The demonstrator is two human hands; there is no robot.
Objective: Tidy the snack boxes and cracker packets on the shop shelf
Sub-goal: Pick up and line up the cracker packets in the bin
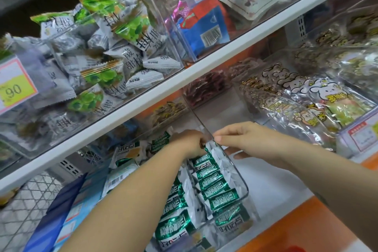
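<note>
Several green-and-silver cracker packets (212, 185) stand in rows inside a clear plastic bin (238, 172) on the lower shelf. My left hand (189, 141) reaches into the back of that bin, fingers closed on the top edge of one green packet. My right hand (237, 137) rests on the bin's right wall, thumb and fingers pinching the clear rim. More of the same packets (127, 152) lie loose behind my left forearm.
A white shelf edge (143, 96) runs diagonally above my hands. The bin above it holds grey-green sweet packets (106, 47). Clear bags with cartoon prints (306, 96) fill the bin at right. Blue boxes (61, 210) lie at lower left.
</note>
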